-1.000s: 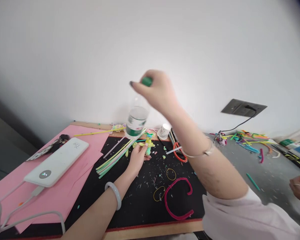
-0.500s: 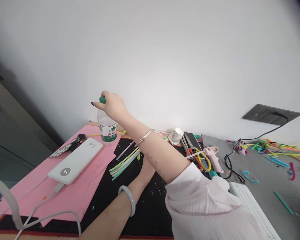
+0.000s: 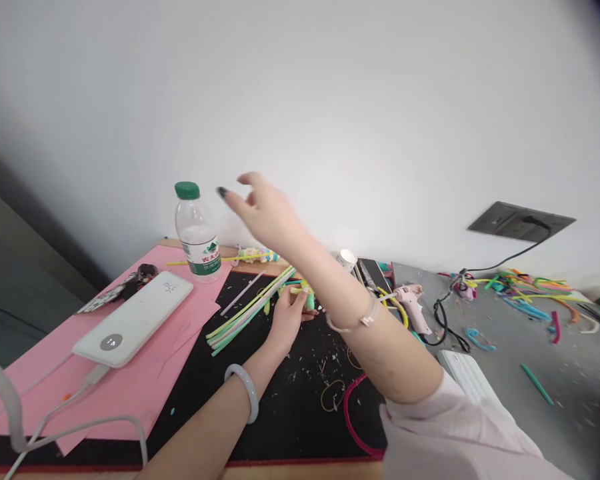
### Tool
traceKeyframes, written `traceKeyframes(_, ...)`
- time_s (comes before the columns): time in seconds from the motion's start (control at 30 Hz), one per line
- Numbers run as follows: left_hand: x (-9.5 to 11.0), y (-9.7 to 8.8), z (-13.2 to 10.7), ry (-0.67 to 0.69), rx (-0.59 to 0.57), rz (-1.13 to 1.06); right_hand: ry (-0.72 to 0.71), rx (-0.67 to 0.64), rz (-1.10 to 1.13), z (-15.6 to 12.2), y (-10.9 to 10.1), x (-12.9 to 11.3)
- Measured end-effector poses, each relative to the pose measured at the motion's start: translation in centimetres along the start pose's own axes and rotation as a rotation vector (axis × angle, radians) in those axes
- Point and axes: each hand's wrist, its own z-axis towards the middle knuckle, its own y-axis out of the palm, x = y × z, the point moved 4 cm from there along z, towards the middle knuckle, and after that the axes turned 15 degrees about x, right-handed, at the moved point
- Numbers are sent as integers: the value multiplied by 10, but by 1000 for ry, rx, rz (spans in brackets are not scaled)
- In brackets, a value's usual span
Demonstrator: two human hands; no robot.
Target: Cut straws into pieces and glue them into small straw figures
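Note:
My right hand (image 3: 267, 210) is in the air to the right of the water bottle (image 3: 198, 233), slightly blurred, its thumb and fingers apart and nothing between them. The bottle stands upright with its green cap on. Low over the black mat (image 3: 290, 413), my left hand (image 3: 289, 317) pinches a small yellow and green pipe cleaner piece (image 3: 309, 297); my right forearm hides part of the area behind it. Beside the left hand lies a bundle of pastel pipe cleaners (image 3: 247, 317).
A white power bank (image 3: 135, 320) with a cable lies on pink paper (image 3: 130, 400) at the left. Rightward are a paper cup (image 3: 347, 259), a pink glue gun (image 3: 413, 308) with a black cord, and loose pipe cleaners (image 3: 540, 287). The wall stands close behind.
My right hand has let go of the bottle cap and moved right, away from the bottle. The left hand and its pipe cleaner piece now show from behind the right arm.

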Motion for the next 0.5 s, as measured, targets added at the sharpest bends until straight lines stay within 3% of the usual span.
traceKeyframes(0.13,3,0,-4,-22,-2,9,187,221,46,-63,-76,49)
traceKeyframes(0.23,8,3,-8,-2,-43,20,346,304,-74,-113,-106,91)
traceKeyframes(0.37,10,9,-13,23,-113,54,390,211,-43,-159,-101,125)
traceKeyframes(0.5,9,11,-16,25,-148,83,282,182,25,-178,-90,129)
